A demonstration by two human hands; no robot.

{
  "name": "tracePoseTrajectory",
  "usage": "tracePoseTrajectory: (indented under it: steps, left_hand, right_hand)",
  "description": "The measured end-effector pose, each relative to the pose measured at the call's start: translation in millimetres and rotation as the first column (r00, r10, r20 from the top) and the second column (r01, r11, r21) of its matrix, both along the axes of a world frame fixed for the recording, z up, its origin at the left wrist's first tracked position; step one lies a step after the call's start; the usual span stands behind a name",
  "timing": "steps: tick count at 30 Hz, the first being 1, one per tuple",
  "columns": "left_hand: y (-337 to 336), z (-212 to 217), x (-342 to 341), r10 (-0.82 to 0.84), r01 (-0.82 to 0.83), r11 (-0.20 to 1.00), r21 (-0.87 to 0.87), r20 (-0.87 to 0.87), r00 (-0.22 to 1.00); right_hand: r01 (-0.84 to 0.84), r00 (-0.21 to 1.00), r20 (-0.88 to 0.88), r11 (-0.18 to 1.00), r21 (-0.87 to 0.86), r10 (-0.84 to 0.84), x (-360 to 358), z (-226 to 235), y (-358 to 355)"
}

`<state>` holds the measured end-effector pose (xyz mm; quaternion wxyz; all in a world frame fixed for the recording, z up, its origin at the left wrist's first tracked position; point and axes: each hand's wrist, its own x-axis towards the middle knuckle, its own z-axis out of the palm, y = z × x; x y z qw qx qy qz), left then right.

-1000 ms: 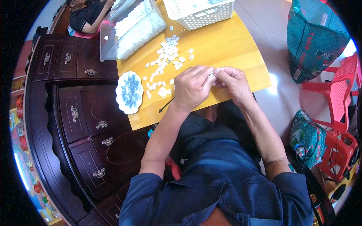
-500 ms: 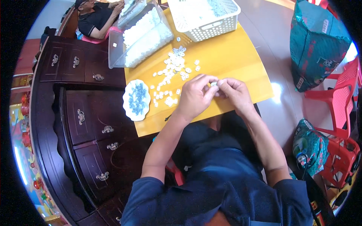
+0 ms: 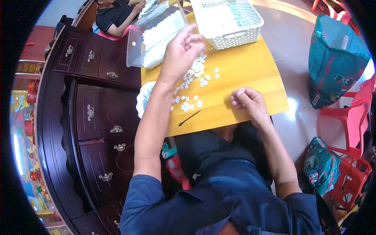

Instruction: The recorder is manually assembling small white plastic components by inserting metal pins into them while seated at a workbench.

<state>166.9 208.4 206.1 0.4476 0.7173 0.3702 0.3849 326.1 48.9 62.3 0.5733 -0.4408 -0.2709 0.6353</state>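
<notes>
The left hand [image 3: 181, 50] was raised above the yellow desk [image 3: 243, 78], fingers loosely curled together, over the scattered white pieces [image 3: 192, 82] and near the clear bin [image 3: 156, 39]; I could not tell whether it held a piece. The right hand [image 3: 248, 102] rested on the desk in a loose fist, well apart from the left. A thin dark stick [image 3: 189, 118] lay near the desk's front edge. A white basket [image 3: 229, 21] stood at the far side, and a small plate [image 3: 141, 98] sat at the left edge.
</notes>
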Motion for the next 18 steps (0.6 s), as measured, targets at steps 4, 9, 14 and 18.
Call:
tracePoseTrajectory:
  steps: [4, 9, 14, 18]
  left_hand:
    - [6, -23, -27, 0.128, -0.099, 0.988, 0.117, -0.276, 0.953]
    - [-19, -88, -68, 0.229, 0.006, 0.935, 0.356, -0.613, 0.756]
    - [-18, -110, -68, 0.241, 0.064, 0.884, 0.462, -0.57, 0.786]
    - [-11, -110, -60, 0.229, 0.145, 0.86, 0.489, -0.624, 0.747]
  right_hand:
    - [-0.011, 1.0, 0.009, 1.0, 0.004, 0.011, 0, -1, 1]
    - [-0.018, 0.999, 0.03, 1.0, 0.012, 0.018, -2, -1, 1]
    - [-0.048, 0.997, 0.065, 0.998, 0.037, 0.046, -2, -8, 1]
    - [-0.045, 0.995, 0.087, 0.998, 0.048, 0.041, -2, -7, -1]
